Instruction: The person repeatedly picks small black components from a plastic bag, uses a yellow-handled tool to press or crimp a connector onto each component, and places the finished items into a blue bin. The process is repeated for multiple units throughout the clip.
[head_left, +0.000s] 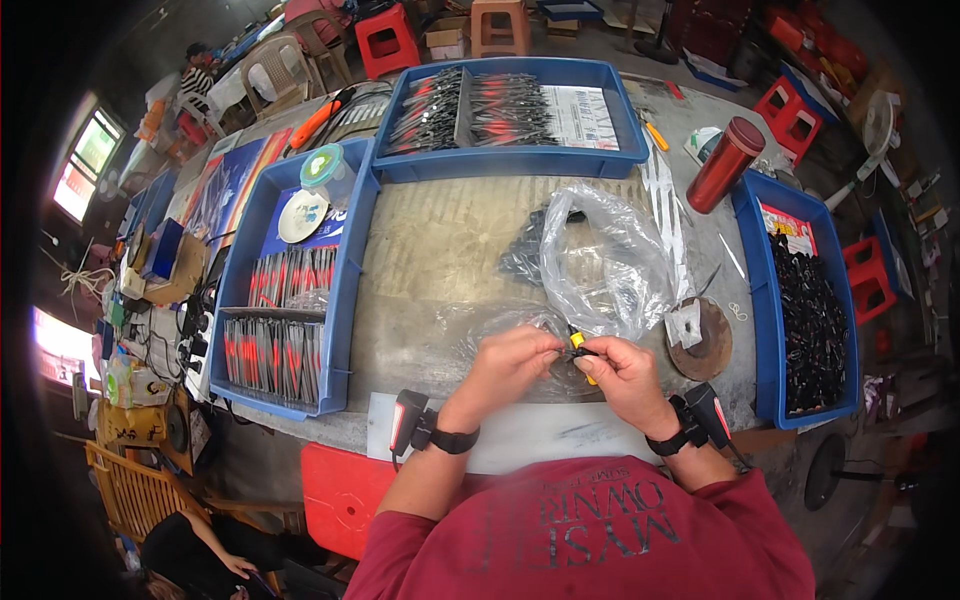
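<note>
Both my hands meet close together over the near edge of the table. My right hand (625, 375) is closed, thumb against fingers, on a small yellow-and-black piece (577, 341) that looks like a slim tool; its exact kind is too small to tell. Beside it my left hand (514, 362) pinches at the same spot, with its fingertips by the dark part of the piece; whatever it grips is hidden. Just beyond my hands lies a crumpled clear plastic bag (640, 290), its mouth spread in a ring. A dark bundle (530, 250) shows through its left side.
Blue trays hold thin black-and-red parts: one tray (350, 340) at left, one (500, 165) at the back. A right-hand tray (765, 350) carries many small black pieces. A red cylinder (727, 165) stands at back right. A round disc (712, 350) lies near my right hand.
</note>
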